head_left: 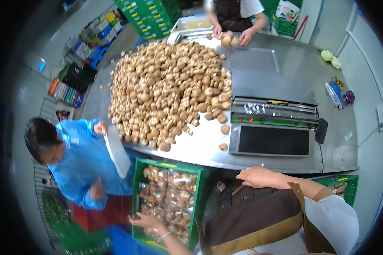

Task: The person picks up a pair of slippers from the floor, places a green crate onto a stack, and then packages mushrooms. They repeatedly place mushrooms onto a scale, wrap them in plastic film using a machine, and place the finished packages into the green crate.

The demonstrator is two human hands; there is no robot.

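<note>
My left hand (147, 222) is over the lower left part of a green crate (203, 180), fingers apart, beside clear packs of brown mushrooms (172, 195). Nothing shows in it. My right hand (254, 177) is near the steel table's (208, 144) front edge, in front of the wrapping machine (273, 140). Its fingers are partly bent and pressed together, and what they hold, if anything, is too small to name. A large heap of loose mushrooms (170, 89) covers the table's left part.
At the left, a co-worker in blue (83, 151) holds up a white bag (117, 153). Across the table another person's hands (245, 37) hold mushrooms. A second green crate (351, 189) stands at the right. Stacked green crates (151, 17) are at the back.
</note>
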